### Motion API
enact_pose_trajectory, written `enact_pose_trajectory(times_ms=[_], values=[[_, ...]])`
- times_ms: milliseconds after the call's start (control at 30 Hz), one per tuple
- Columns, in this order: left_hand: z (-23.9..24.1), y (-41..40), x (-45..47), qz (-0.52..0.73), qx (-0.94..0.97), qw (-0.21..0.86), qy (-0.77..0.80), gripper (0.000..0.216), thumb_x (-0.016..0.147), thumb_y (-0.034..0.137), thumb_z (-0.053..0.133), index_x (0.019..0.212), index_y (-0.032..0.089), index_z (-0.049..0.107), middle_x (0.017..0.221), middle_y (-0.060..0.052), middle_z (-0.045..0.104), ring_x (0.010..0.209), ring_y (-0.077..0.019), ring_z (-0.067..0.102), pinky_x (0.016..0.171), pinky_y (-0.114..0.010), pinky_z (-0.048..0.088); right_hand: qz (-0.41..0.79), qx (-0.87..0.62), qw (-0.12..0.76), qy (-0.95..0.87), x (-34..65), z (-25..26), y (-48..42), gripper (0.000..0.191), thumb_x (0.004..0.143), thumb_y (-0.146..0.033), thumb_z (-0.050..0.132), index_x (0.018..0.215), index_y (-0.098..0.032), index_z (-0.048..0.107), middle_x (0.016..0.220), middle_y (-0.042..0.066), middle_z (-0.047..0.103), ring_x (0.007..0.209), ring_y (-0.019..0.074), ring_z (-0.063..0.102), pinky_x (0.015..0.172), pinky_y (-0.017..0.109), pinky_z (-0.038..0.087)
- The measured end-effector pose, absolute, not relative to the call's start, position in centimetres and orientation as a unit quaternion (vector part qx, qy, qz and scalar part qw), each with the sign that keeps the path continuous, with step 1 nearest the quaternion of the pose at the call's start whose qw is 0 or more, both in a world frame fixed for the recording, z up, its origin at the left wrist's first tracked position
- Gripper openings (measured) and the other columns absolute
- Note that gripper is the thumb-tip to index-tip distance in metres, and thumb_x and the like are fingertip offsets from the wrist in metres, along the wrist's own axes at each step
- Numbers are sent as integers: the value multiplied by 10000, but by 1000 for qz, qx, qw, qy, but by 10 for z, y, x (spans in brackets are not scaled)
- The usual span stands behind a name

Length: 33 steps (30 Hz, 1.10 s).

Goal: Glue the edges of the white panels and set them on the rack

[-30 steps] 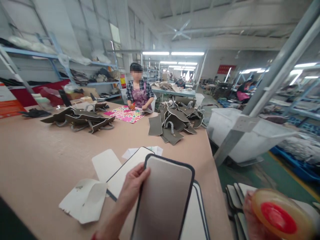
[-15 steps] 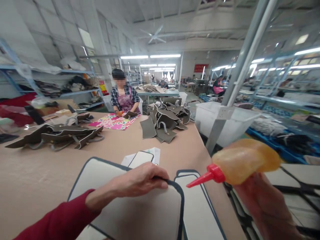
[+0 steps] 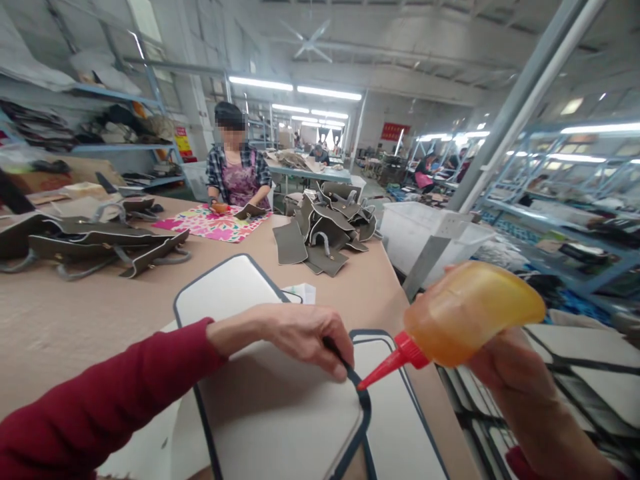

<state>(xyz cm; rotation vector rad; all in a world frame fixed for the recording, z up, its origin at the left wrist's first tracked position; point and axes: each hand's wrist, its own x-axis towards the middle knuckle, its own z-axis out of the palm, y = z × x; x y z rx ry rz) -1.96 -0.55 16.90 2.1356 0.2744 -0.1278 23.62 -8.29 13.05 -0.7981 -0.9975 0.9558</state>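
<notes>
My left hand (image 3: 305, 337) pinches the dark-edged rim of a white panel (image 3: 280, 413) with rounded corners, holding it tilted above the table. Wrapped round an amber squeeze bottle (image 3: 465, 313) is my right hand (image 3: 505, 360), its fingers partly hidden behind the bottle. The red nozzle (image 3: 383, 370) points down to the left, and its tip meets the panel's dark edge at the right corner, just beside my left fingertips. Under and to the right of this panel lie more white panels (image 3: 395, 420) with dark edging.
Grey-brown bag pieces with handles lie in a pile (image 3: 325, 230) and at the left (image 3: 100, 243). Across the table (image 3: 235, 267) a co-worker (image 3: 240, 173) handles a piece over a floral cloth (image 3: 215, 223). A metal post (image 3: 480, 160) and white bin (image 3: 415, 233) stand at the right.
The bottle has moved left and down, bringing its nozzle tip onto the panel's edge. The panel has turned, and my left hand is now nearer its right corner. The camera view has shifted.
</notes>
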Motion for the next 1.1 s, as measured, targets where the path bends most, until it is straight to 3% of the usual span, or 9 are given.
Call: enact_pose_trajectory(times_ms=[133,367,700,900,1100], values=[[171,-5,-18,-69,861,492,106,156,765,129,623,872,51,706,652,-15,612,578,-85,493,530,-150,391,441,-360,692,-444,236,131,-82,778,469,-272,821,1194,-225,543,890,74,667,821,270,640,727,393,530],[171,-5,-17,-76,853,508,91,176,759,110,627,895,39,712,687,-40,653,598,-92,519,551,-150,411,451,-359,683,-449,233,138,-83,692,449,-229,827,1099,-260,594,875,34,667,686,212,622,661,344,541],[173,-7,-19,-79,835,537,89,165,753,105,629,879,37,711,687,-31,646,609,-88,520,582,-150,424,446,-370,693,-429,237,138,-85,822,341,-196,855,1114,-276,587,921,15,658,704,196,594,644,292,528],[172,-5,-23,-53,839,533,93,159,758,137,633,870,64,721,652,-12,623,577,-82,485,535,-150,392,419,-379,704,-431,231,143,-91,725,403,-273,854,1085,-277,608,900,23,663,662,199,599,613,309,541],[172,-1,-29,-24,839,534,101,219,740,279,674,838,90,727,569,24,528,518,-72,407,460,-167,323,392,-381,718,-430,226,143,-98,629,448,-287,839,1041,-296,630,892,23,675,707,239,633,636,362,553]])
